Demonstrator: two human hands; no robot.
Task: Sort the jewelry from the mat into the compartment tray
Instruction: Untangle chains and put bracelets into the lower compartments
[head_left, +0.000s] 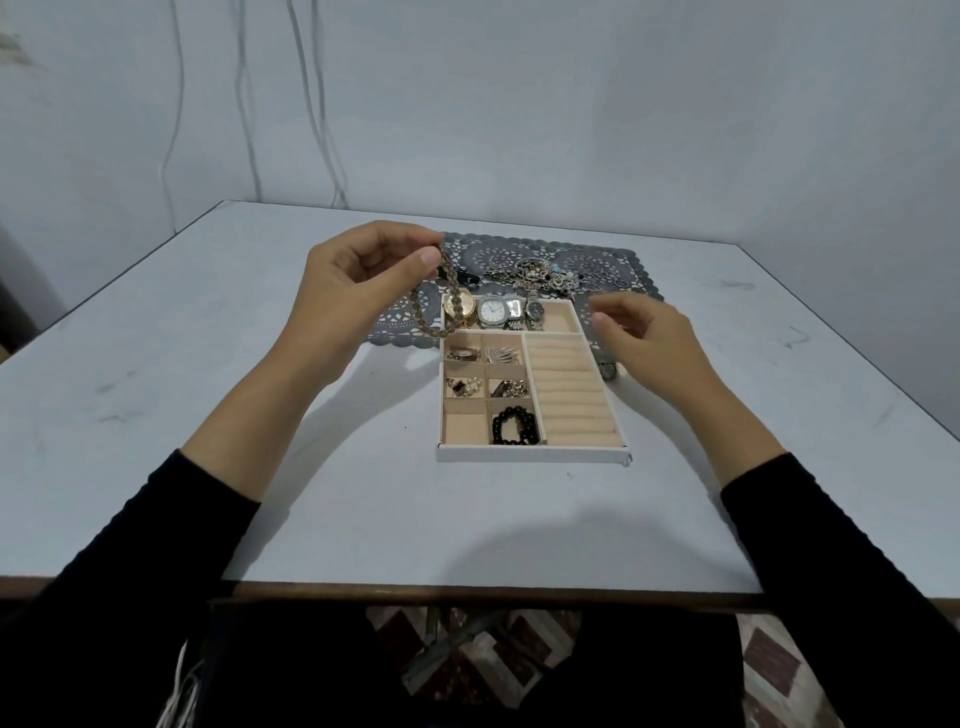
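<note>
Left hand (358, 275) pinching a gold chain bracelet (436, 306) dangling just beyond the compartment tray (530, 453) (far-left corner), right hand (649, 338) hovering loosely open, gripping nothing, beside its right wall.

We see a matt, pale laminate desk (156, 415) scuffed with faint grey marks, edged in dark wood, under a grey lace-cut mat (519, 254) that looks like thin plastic. The tray (530, 453) has a smooth white shell lined with soft beige velvety cloth. The bracelet (441, 312) looks like dull brassy metal, the watches (493, 310) polished metal, the beads (514, 426) glossy black.
</note>
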